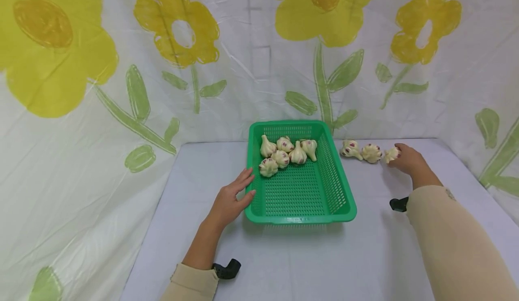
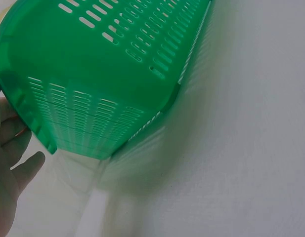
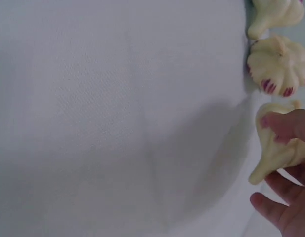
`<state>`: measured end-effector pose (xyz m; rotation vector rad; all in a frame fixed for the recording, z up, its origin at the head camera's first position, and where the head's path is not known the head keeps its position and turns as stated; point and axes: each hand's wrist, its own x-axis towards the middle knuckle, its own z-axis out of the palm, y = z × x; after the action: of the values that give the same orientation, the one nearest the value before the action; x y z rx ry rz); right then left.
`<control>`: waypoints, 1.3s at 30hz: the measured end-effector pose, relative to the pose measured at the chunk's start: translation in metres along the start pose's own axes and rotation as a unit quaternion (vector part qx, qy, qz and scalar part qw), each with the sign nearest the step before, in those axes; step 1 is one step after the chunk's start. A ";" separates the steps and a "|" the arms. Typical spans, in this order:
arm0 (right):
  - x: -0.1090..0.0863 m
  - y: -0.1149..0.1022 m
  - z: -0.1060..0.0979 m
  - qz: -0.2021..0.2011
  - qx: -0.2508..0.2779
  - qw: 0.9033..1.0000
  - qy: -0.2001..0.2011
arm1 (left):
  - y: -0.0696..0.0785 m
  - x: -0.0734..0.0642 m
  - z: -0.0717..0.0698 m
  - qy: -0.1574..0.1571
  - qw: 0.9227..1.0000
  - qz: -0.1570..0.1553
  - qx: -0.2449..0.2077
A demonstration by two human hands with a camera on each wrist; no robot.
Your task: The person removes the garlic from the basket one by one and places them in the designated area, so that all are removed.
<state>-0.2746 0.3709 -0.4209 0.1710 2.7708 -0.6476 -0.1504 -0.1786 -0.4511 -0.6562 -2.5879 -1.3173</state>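
A green plastic basket stands mid-table with several garlic bulbs gathered at its far left. My left hand touches the basket's left rim, its fingers fairly straight. In the left wrist view, that hand is beside the basket's slotted wall. Over at the back right, my right hand pinches a garlic bulb between thumb and fingers. The right wrist view has this bulb with its stalk hanging toward the lower left, held by the right hand.
Two more garlic bulbs, one nearer the basket and one nearer my right hand, lie along the table's back edge. A curtain printed with yellow flowers hangs behind the white table.
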 end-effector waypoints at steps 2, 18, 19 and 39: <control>0.002 0.002 0.001 -0.003 -0.010 1.000 -0.015 | -0.001 0.000 0.000 -0.001 1.000 0.000 0.002; 0.007 -0.001 0.011 0.011 -0.017 1.000 0.012 | -0.002 0.000 0.001 0.000 1.000 0.004 0.009; 0.008 -0.002 0.011 0.014 -0.016 1.000 0.012 | -0.001 0.001 0.000 -0.001 1.000 0.004 0.010; 0.014 -0.012 0.006 0.019 -0.016 0.999 -0.023 | -0.002 -0.001 0.000 0.001 1.000 0.005 0.011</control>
<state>-0.2883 0.3581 -0.4252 0.1989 2.7250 -0.5909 -0.1507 -0.1798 -0.4533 -0.6628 -2.5914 -1.2846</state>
